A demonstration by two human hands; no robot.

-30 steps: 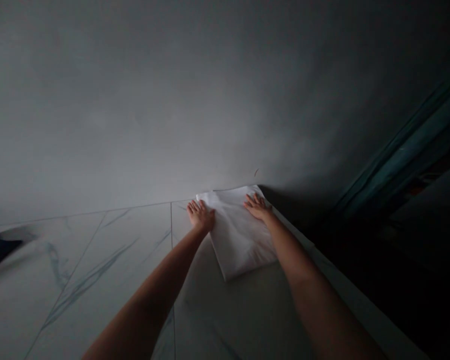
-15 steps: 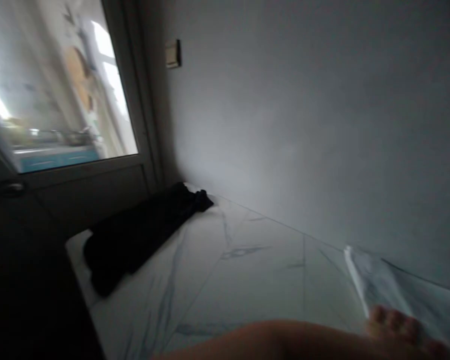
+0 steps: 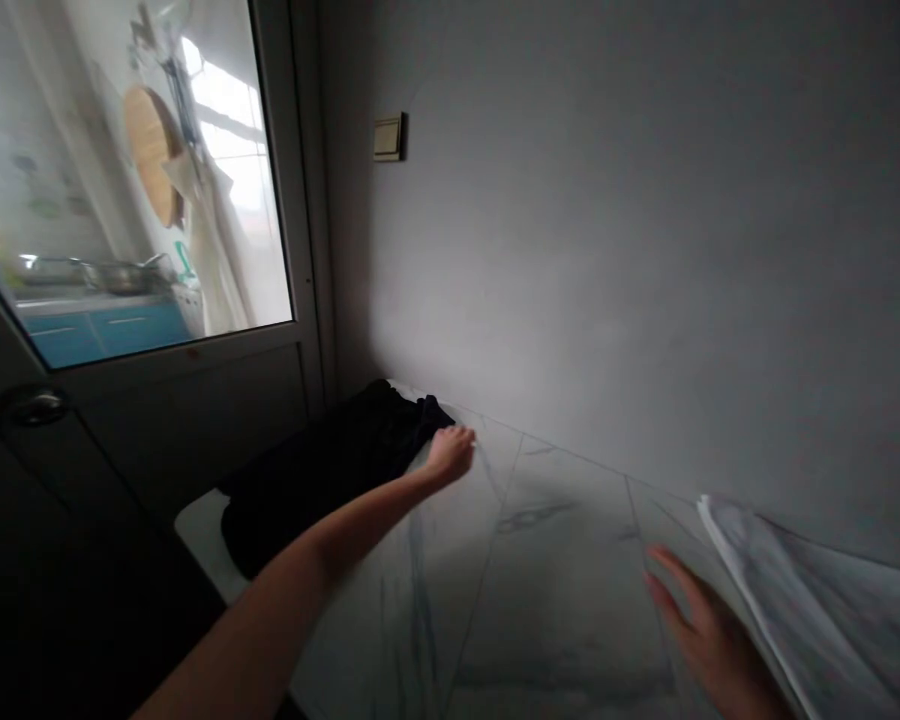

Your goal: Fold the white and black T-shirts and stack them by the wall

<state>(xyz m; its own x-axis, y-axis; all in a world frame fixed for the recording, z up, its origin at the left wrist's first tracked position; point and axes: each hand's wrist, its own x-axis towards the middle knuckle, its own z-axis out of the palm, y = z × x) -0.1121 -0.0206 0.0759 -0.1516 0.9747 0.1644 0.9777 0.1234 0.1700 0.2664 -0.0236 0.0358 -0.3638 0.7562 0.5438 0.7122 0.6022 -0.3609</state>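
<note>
My left hand [image 3: 452, 452] reaches to the near right end of a dark, bunched black cloth [image 3: 322, 465], which looks like a garment. Its fingers are curled in; whatever they may hold is hidden. My right hand [image 3: 701, 625] is at lower right above the marble-patterned surface [image 3: 562, 580], thumb and finger apart, with nothing visible between them. Just to its right lies a whitish, sheer-looking folded fabric [image 3: 817, 600] with a pale edge band. My right hand overlaps that edge in view; whether they touch I cannot tell.
A grey wall [image 3: 607, 250] runs along the back of the surface. On the left stands a dark door [image 3: 195, 400] with a handle [image 3: 37, 405] and a glass pane. Through the glass a round wooden board [image 3: 150, 155] and blue cabinets [image 3: 131, 325] show.
An arm stretched across the bottom, with its hand over the whitish fabric, is gone from there. My left arm now extends to the black cloth, and my right hand has appeared. The view has shifted slightly.
</note>
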